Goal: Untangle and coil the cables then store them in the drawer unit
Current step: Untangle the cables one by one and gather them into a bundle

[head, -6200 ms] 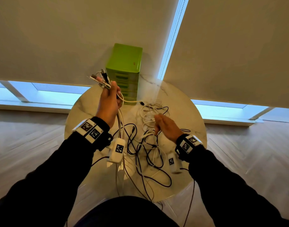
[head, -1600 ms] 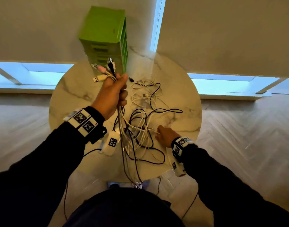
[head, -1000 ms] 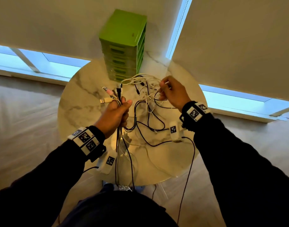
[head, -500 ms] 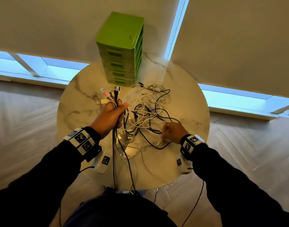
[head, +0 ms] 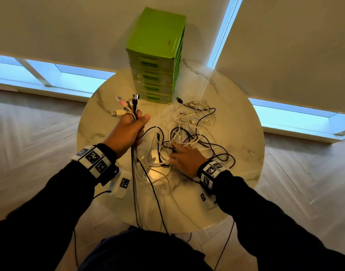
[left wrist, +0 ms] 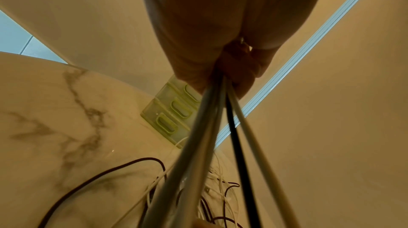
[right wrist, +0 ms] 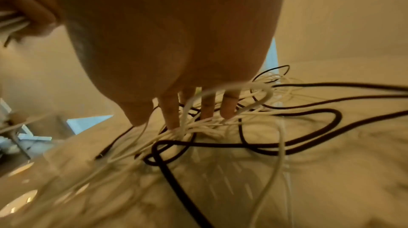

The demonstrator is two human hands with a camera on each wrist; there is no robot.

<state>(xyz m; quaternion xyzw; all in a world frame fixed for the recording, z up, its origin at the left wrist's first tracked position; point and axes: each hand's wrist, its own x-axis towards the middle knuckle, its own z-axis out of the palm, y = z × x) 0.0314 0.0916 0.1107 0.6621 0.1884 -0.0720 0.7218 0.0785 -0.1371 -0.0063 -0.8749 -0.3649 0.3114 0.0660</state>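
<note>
A tangle of white and black cables (head: 189,130) lies on the round marble table (head: 243,122). My left hand (head: 131,126) is raised over the table's left half and grips a bundle of cable ends. Their USB plugs (head: 126,106) stick out above the fist, and the cords (left wrist: 212,127) hang down from it. My right hand (head: 182,156) lies low on the near part of the tangle. Its fingers (right wrist: 172,115) are straight and reach among the white strands (right wrist: 198,127). The green drawer unit (head: 158,55) stands at the table's far edge with its drawers shut.
Some cords (head: 136,208) trail over the table's near edge toward my body. Window blinds (head: 70,26) hang behind the table, with wood floor (head: 31,133) on both sides. Bare marble (head: 97,137) shows left of my left hand.
One second ago my right hand was lifted near the drawer unit with cables in it. It has come down onto the near tangle with fingers straight. My left hand still holds the bundle.
</note>
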